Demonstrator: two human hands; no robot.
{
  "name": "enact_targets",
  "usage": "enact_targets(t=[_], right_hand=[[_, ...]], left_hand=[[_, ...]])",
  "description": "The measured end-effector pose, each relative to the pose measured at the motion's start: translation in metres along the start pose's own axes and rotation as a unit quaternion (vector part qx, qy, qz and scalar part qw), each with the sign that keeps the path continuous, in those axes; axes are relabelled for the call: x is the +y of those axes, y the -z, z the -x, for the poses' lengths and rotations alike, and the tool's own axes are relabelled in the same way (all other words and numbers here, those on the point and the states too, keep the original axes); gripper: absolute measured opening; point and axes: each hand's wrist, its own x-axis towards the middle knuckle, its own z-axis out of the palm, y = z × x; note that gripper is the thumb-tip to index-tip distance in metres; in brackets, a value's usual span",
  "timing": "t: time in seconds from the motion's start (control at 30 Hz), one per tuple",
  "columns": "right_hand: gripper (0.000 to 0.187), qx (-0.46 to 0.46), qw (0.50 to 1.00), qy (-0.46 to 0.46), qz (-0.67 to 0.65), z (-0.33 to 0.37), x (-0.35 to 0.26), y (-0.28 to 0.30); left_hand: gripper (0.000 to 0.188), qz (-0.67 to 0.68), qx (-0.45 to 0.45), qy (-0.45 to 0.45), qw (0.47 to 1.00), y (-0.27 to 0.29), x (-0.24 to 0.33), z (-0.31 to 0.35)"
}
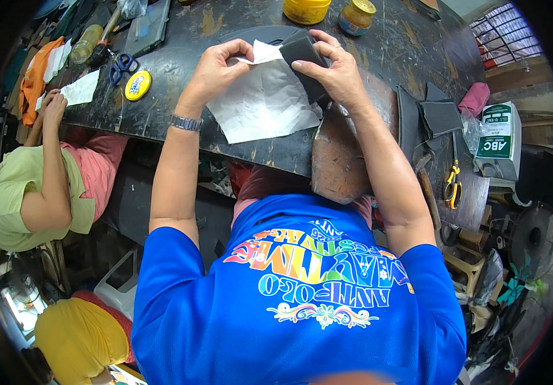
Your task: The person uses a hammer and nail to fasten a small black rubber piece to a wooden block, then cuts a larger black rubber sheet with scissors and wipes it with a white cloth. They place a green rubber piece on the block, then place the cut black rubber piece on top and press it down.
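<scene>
Before me, a wrinkled white sheet [263,106] of cloth or paper hangs slanting over the near edge of the dark worktable. My left hand [217,74], with a dark band at its wrist, pinches the sheet's folded upper edge between thumb and fingertips. To the right, my right hand [342,72] grips a dark flat piece [302,56], perhaps leather or foam, its thumb pressed on the face. That piece overlaps the sheet's upper right corner. Behind both lies a larger black flat piece [241,40], partly hidden by my hands.
A worn brown board [344,160] leans at the table edge by my right forearm. Farther right are black offcuts [440,117], yellow-handled scissors [453,186], a hammer [427,192] and a white-green container [498,138]. At left, another person [39,186] handles white material; blue-handled scissors [121,67] lie nearby.
</scene>
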Motion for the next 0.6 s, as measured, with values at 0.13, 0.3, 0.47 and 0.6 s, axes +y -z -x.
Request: enact_targets(t=[0.13, 0.3, 0.47, 0.6], right_hand=[[0.035, -0.14, 0.943, -0.181, -0.242, 0.003, -0.011, 0.015], [0.026, -0.11, 0.985, -0.001, -0.133, 0.022, -0.035, 0.013], [0.022, -0.128, 0.976, -0.095, -0.148, 0.052, -0.054, 0.017], [0.019, -0.119, 0.968, -0.119, -0.186, 0.07, -0.048, 0.016]], left_hand=[[0.013, 0.124, -0.024, -0.007, 0.992, -0.004, 0.024, 0.018], [0.022, 0.114, 0.011, 0.002, 0.993, -0.01, 0.045, 0.03], [0.02, 0.223, 0.04, 0.02, 0.974, -0.016, 0.047, 0.038], [0.016, 0.272, 0.046, 0.061, 0.959, -0.026, 0.045, 0.042]])
